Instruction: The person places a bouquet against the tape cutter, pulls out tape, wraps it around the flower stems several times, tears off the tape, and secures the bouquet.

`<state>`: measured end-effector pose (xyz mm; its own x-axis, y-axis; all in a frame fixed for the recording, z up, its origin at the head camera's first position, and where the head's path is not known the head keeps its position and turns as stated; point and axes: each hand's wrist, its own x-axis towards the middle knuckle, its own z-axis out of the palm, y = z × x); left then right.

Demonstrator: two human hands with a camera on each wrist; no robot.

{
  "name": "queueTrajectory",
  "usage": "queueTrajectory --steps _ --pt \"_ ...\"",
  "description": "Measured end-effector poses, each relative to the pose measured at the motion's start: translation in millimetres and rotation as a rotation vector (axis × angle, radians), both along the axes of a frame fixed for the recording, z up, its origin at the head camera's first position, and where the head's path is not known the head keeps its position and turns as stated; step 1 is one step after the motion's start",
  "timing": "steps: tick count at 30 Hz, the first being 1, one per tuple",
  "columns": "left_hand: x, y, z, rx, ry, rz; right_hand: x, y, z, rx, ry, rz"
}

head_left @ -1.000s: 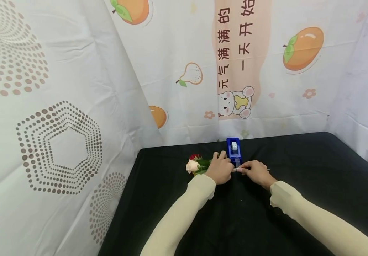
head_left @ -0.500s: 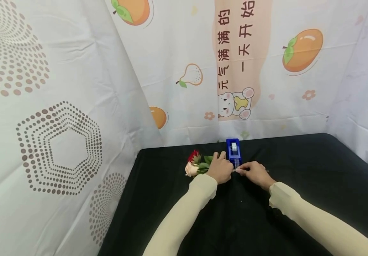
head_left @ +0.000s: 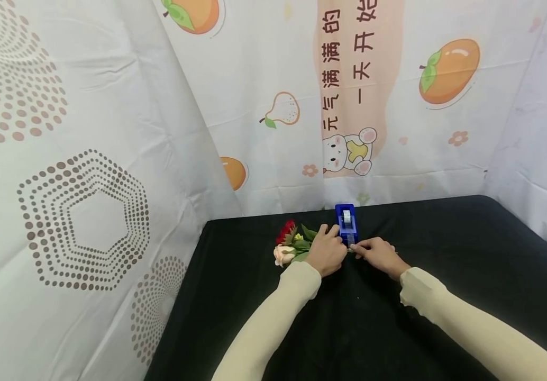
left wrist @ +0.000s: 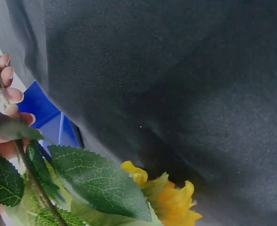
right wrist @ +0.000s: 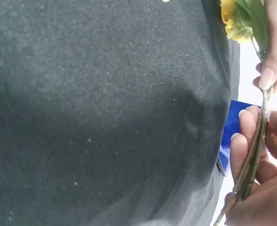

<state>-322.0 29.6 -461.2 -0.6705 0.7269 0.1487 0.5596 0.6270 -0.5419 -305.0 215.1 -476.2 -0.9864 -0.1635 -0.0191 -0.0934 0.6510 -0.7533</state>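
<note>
A small bunch of flowers lies to the left of my hands in the head view, with a red rose [head_left: 286,232], a pale peach rose [head_left: 283,255] and green leaves [left wrist: 96,183]. A yellow flower [left wrist: 176,202] shows up close in the left wrist view. My left hand [head_left: 327,251] pinches the flower stems [right wrist: 252,162] just below the leaves. Lower down, my right hand [head_left: 379,255] grips the same stems, fingers curled round them. Shiny clear tape [right wrist: 266,102] wraps the stems between the two hands. Just behind the hands stands a blue tape dispenser [head_left: 347,225] with its roll.
A black cloth [head_left: 349,328] covers the table. White curtains [head_left: 88,211] hang at the left and right, and a printed fruit curtain [head_left: 264,63] hangs close behind the table's far edge.
The bunch has turned in the hands: the red rose shows more fully, the peach rose sits lower, and a bit of yellow appears between them. Both hands stay nearly in place.
</note>
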Motion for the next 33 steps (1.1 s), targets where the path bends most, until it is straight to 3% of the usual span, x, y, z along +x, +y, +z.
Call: queueTrajectory --steps 13,17,21,27,30,33 --pt "-2.6 -2.6 -0.7 0.009 0.04 -0.024 -5.8 -1 1.6 0.03 0.034 0.029" --pt "-5.9 -0.5 3.7 0.077 -0.049 0.016 -7.5 0 3.5 0.041 0.059 0.02" --pt "-13.9 3.8 10.2 0.166 -0.218 0.088 -7.2 3 2.8 0.032 0.076 0.021" --pt "-21.0 10.7 16.3 0.218 -0.446 0.207 -5.0 6 -1.1 0.0 0.075 0.027" --pt "-20.4 11.1 15.6 0.223 -0.463 0.231 -5.7 5 -3.2 0.016 0.086 0.031" --pt "-19.1 8.8 13.7 0.209 -0.398 0.228 -8.3 2 -4.8 0.039 0.09 0.042"
